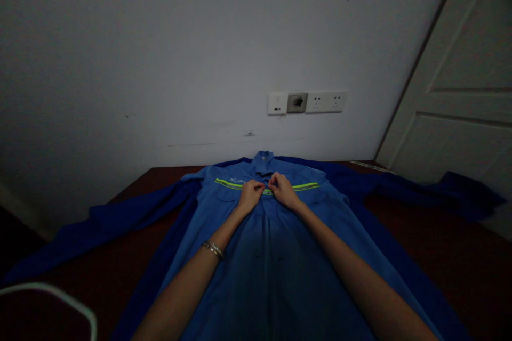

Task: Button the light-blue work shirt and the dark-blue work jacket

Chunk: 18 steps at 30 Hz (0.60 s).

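Note:
A light blue work shirt with a collar and a yellow-green reflective stripe lies spread out, front side up. At its chest, my left hand pinches the front edge near the stripe, with a silver bracelet on that wrist. Just beside it, my right hand is closed in a pinch on the other side of the front opening, higher by the placket. The fingertips of both hands almost meet. Any button between them is too small to make out. Beneath the shirt lies a darker blue garment, its sleeves stretched to both sides.
The garments rest on a dark red tabletop against a pale wall. Sockets and a switch panel sit on the wall. A panelled door stands at the right. A white cable or bar curves at lower left.

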Motion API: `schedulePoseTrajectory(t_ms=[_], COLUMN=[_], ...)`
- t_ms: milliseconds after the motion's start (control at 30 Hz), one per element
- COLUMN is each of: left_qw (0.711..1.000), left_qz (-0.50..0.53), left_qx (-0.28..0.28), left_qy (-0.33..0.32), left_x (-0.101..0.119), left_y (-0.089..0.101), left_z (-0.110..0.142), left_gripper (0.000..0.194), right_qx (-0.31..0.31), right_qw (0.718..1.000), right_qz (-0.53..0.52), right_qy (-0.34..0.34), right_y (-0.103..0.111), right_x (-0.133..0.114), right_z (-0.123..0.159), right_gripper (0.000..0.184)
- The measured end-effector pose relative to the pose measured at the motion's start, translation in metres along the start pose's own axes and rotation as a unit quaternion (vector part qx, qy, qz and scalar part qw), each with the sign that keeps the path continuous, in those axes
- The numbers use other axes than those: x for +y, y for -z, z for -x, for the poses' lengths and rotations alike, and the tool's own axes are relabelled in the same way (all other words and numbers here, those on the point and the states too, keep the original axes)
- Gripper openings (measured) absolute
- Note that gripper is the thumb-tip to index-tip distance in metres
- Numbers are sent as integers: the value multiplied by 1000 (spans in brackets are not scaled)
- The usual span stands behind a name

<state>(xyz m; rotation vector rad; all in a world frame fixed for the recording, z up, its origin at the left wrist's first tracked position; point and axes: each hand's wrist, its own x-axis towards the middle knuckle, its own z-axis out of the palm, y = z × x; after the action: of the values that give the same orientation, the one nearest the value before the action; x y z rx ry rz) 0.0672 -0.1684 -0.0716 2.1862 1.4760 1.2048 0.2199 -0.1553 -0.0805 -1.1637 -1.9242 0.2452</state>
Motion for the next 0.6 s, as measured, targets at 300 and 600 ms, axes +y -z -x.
schedulePoseTrajectory(t_ms=[300, 600], left_qw=[1000, 1000], left_qz=[-4, -23], left_qx=[-6, -4], left_qy=[-6, -20], left_x=[-2, -5], left_y=[-1, -4], left_z=[1, 3], left_gripper=[16, 15], right_qx=[40, 57], right_qw=[988, 972], right_qz=[-120, -142], right_qy=[-86, -178], right_y=[-13, -20], right_x=[6, 9], right_z=[-3, -7], right_gripper=[13, 14])
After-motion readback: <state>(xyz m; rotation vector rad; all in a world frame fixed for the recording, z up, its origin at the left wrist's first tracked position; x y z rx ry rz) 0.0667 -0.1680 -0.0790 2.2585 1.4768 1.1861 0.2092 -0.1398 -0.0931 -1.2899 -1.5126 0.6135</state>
